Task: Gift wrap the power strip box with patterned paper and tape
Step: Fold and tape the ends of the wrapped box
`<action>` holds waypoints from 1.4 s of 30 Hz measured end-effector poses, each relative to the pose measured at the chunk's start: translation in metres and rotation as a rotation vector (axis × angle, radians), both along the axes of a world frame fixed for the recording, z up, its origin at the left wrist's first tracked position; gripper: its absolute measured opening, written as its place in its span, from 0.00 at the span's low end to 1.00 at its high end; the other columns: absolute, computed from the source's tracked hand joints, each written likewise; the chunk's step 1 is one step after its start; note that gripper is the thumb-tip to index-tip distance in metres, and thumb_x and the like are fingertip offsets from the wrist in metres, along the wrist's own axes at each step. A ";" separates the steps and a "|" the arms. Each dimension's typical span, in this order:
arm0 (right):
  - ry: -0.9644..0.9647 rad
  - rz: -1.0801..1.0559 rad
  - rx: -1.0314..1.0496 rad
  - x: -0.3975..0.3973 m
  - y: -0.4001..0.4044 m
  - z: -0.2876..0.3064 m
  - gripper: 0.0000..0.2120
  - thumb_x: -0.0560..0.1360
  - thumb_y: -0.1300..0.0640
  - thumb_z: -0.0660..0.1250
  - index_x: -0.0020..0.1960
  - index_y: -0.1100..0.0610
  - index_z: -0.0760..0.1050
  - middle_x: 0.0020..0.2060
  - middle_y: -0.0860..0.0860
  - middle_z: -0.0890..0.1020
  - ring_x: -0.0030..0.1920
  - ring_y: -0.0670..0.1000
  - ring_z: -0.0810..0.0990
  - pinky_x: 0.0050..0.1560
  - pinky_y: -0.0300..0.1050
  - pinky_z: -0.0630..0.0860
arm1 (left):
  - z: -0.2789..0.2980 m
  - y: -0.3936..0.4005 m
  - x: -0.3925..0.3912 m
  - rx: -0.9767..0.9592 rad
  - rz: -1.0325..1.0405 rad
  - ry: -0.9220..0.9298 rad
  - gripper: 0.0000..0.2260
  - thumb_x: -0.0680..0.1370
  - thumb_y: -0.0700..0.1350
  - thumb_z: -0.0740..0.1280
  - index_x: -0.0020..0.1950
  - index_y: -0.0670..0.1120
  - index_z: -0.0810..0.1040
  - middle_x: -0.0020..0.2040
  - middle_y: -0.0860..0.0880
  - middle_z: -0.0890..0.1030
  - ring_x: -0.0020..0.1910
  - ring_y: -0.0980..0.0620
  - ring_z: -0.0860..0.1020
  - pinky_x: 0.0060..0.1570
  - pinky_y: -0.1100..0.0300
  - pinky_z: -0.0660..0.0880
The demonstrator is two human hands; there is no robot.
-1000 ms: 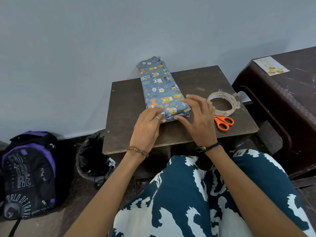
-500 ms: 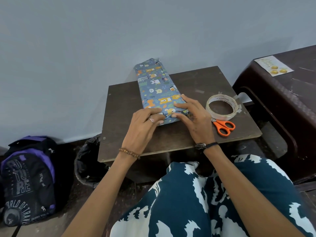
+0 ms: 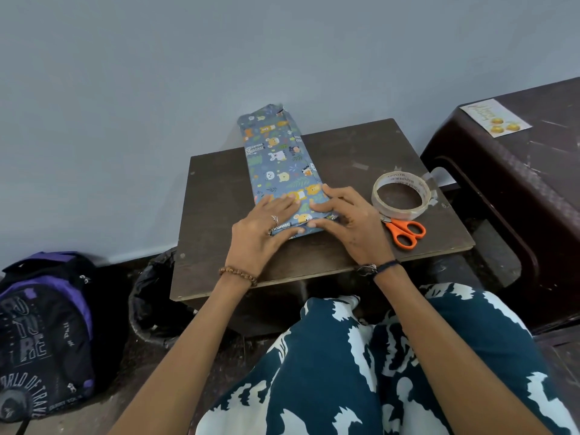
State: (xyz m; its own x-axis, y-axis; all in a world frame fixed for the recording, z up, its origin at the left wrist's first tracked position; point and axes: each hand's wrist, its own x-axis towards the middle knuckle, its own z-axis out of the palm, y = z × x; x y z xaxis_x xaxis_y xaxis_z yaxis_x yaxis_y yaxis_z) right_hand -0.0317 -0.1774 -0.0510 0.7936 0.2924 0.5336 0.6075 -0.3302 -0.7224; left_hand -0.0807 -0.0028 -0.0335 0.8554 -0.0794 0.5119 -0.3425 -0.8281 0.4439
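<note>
While both hands press its near end, the wrapped box (image 3: pixel 279 161) lies lengthwise on the counter (image 3: pixel 216 215).
Left hand (image 3: pixel 263 232): fingers flat on the patterned paper, thumb along the end fold. Right hand (image 3: pixel 348 224): fingers and thumb pressing the same end fold. Tape roll (image 3: pixel 401 196) just right of the right hand; orange scissors (image 3: pixel 405 230) beside it, touching the roll.

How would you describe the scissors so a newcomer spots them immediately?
Start at the small dark table against the blue-grey wall. Near its front right corner, just right of the right hand, lie the scissors. Their bright orange handles set them apart from the clear tape roll just behind them.
</note>
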 end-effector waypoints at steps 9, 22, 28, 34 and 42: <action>0.186 0.158 -0.164 -0.003 -0.017 0.011 0.17 0.71 0.64 0.71 0.59 0.59 0.78 0.62 0.55 0.75 0.64 0.46 0.71 0.64 0.36 0.67 | -0.001 -0.011 -0.007 0.255 0.042 0.118 0.20 0.73 0.42 0.70 0.65 0.46 0.75 0.65 0.46 0.75 0.65 0.46 0.72 0.66 0.56 0.62; 0.423 -0.253 -0.138 -0.029 -0.045 0.005 0.10 0.74 0.66 0.65 0.55 0.63 0.79 0.49 0.57 0.83 0.49 0.52 0.80 0.54 0.42 0.75 | 0.012 -0.022 -0.003 0.292 0.162 0.443 0.20 0.78 0.54 0.61 0.69 0.52 0.69 0.72 0.54 0.67 0.72 0.43 0.60 0.59 0.50 0.69; 0.502 -0.121 -0.288 -0.023 -0.048 0.006 0.17 0.69 0.66 0.72 0.57 0.60 0.79 0.50 0.56 0.79 0.44 0.47 0.75 0.52 0.38 0.74 | 0.014 -0.024 -0.004 0.242 0.176 0.468 0.19 0.78 0.52 0.62 0.68 0.52 0.70 0.71 0.54 0.67 0.73 0.43 0.60 0.58 0.49 0.68; 0.456 -0.139 -0.360 -0.019 -0.044 0.008 0.08 0.70 0.49 0.72 0.39 0.53 0.79 0.32 0.48 0.76 0.32 0.44 0.72 0.36 0.42 0.73 | 0.009 -0.032 -0.006 0.080 0.249 0.413 0.18 0.75 0.49 0.66 0.65 0.50 0.74 0.67 0.54 0.73 0.71 0.45 0.63 0.56 0.50 0.68; 0.430 -0.334 -0.432 -0.023 -0.029 0.009 0.09 0.69 0.53 0.73 0.39 0.55 0.73 0.34 0.47 0.76 0.38 0.47 0.74 0.38 0.39 0.66 | 0.002 -0.031 -0.010 0.080 0.249 0.342 0.17 0.76 0.50 0.66 0.64 0.52 0.74 0.67 0.56 0.72 0.71 0.49 0.62 0.62 0.50 0.67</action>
